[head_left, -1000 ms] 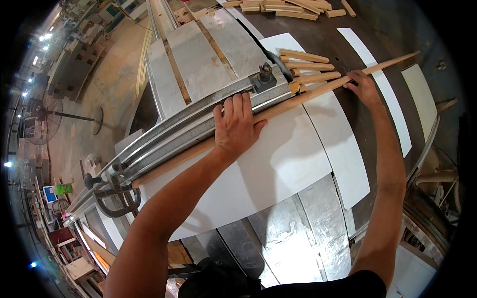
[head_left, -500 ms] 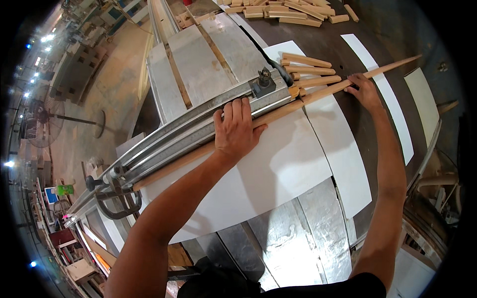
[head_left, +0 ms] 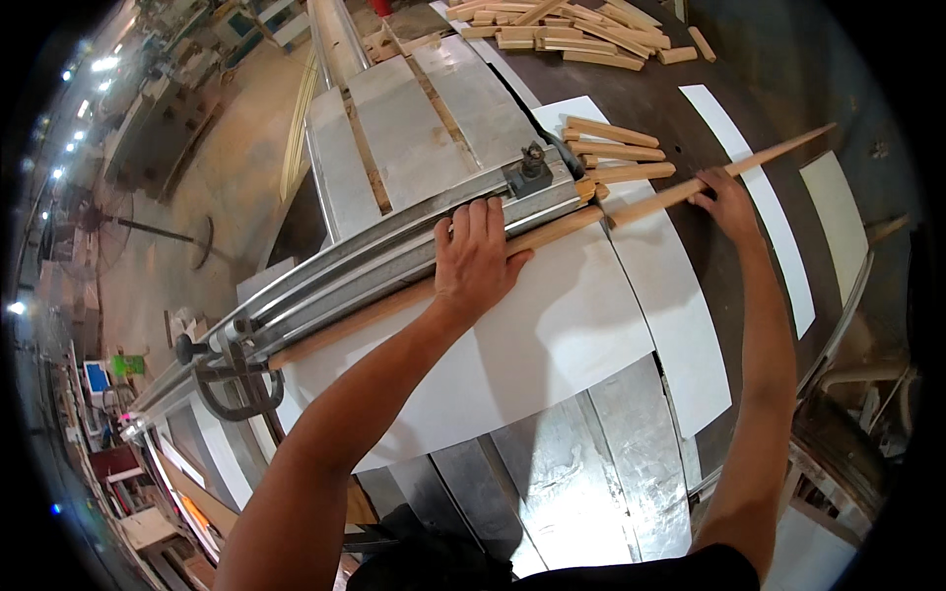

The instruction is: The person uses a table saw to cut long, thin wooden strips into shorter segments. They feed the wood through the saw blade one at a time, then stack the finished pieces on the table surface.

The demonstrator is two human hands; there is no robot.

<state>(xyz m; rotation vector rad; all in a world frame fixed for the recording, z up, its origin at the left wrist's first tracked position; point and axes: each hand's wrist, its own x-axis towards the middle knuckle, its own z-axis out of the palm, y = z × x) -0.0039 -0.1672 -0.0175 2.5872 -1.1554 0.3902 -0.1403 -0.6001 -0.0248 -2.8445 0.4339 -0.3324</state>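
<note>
My left hand [head_left: 475, 258] is closed over the metal fence [head_left: 384, 246] of a sliding table saw, its thumb against a long wooden strip [head_left: 560, 232] that lies along the fence. Out to the right, my right hand [head_left: 727, 205] grips a second tapering wooden strip [head_left: 650, 204], which points to the far right. A narrow gap parts the two strips near the fence's right end. A black clamp-like stop [head_left: 529, 169] sits on the fence there. Just beyond the gap, several short wooden pieces [head_left: 621, 153] lie fanned out; the saw blade is hardly visible.
White sheets [head_left: 552, 335] cover part of the metal saw table [head_left: 581, 473]. A heap of short wood pieces [head_left: 562, 32] lies at the far side of the dark tabletop [head_left: 650, 89]. A curved metal bracket [head_left: 236, 389] sticks out at the fence's left end. Left of the saw stands a fan [head_left: 89, 231].
The single long strip is now in two pieces, with a gap by the fence end. The right-hand piece has swung slightly away at its near end. Both hands keep their hold; the view shifted slightly.
</note>
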